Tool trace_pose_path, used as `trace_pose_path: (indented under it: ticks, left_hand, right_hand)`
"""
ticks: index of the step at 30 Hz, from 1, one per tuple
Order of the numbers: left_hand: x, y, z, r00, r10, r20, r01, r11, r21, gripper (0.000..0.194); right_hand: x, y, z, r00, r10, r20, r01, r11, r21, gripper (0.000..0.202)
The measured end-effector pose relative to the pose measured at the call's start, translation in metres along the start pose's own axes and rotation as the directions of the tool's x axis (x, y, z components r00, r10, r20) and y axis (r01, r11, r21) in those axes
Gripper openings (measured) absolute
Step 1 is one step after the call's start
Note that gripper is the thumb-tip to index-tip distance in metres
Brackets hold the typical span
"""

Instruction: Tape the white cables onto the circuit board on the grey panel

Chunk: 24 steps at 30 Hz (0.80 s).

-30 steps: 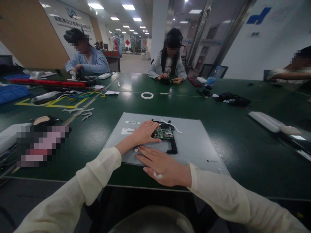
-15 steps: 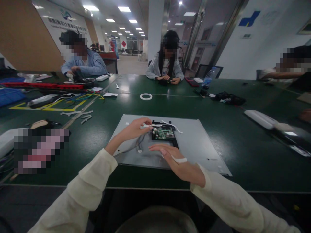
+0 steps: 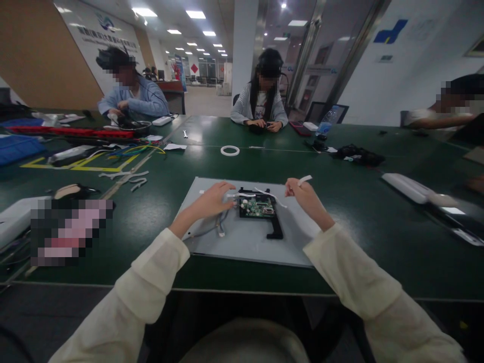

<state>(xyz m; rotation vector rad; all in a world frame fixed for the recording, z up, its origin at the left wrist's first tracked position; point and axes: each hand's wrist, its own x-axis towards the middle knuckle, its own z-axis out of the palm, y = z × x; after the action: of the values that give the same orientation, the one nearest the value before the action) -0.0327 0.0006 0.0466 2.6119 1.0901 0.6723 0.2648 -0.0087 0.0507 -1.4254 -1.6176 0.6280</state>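
Observation:
A flat grey panel (image 3: 212, 242) lies on the green table, bearing a green circuit board (image 3: 259, 207) in a black bracket (image 3: 278, 227). My left hand (image 3: 212, 201) is at the board's left edge, thumb and fingers apart around the end of a white strip (image 3: 247, 195); whether it touches the strip is unclear. Another thin white strip (image 3: 270, 195) runs over the bracket's top right. Above the panel's right side, my right hand (image 3: 306, 197) has its fingers closed on a short white strip (image 3: 304, 179). Grey cables (image 3: 220, 224) lie below my left hand.
A white ring (image 3: 230, 150) lies beyond the panel. White pieces (image 3: 139, 180), wires and a blue bin (image 3: 18, 148) are at left. A white device (image 3: 404, 189) and black cables (image 3: 361, 155) are at right. People sit around the table.
My right hand has moved up and right from the panel's front part, baring the bracket's lower arm, and its fingers have closed. My left hand stays near the board's left edge.

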Motion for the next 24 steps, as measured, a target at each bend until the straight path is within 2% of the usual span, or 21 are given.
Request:
trace_pose_path:
  ticks: [3,5,9,13,16,19,24]
  left_hand:
    - [0.001,0.005,0.005,0.999,0.035,0.011,-0.035,0.999,0.004,0.045]
    - [0.003,0.008,0.009,0.999,0.049,0.018,-0.049,0.999,-0.007,0.059]
    - [0.012,0.009,0.017,0.995,0.04,0.094,-0.035,0.998,-0.06,0.092]
    - [0.018,0.004,0.018,0.981,0.026,0.19,0.003,0.988,-0.153,0.101]
    - [0.02,0.003,0.018,0.98,0.02,0.197,0.019,0.981,-0.194,0.102]
    - [0.021,0.003,0.02,0.98,0.019,0.198,0.025,0.976,-0.215,0.103]
    - [0.024,0.004,0.024,0.978,0.005,0.21,0.046,0.97,-0.238,0.102]
  right_hand:
    - [0.006,0.031,-0.002,0.993,0.093,-0.069,-0.097,0.993,-0.066,0.04]
    - [0.004,0.04,-0.004,0.992,0.105,-0.073,-0.113,0.988,-0.109,0.044]
    - [0.0,0.037,-0.002,0.994,0.094,-0.063,-0.105,0.974,-0.202,0.047]
    - [0.0,0.034,0.002,0.996,0.06,-0.059,-0.071,0.972,-0.225,0.041]
    - [0.002,0.037,0.002,0.994,0.09,-0.06,-0.098,0.983,-0.157,0.035]
    - [0.003,0.039,0.002,0.987,0.157,-0.028,-0.157,0.987,-0.015,0.035]
    - [0.0,0.035,0.002,0.968,0.246,-0.048,-0.232,0.951,0.203,0.037]
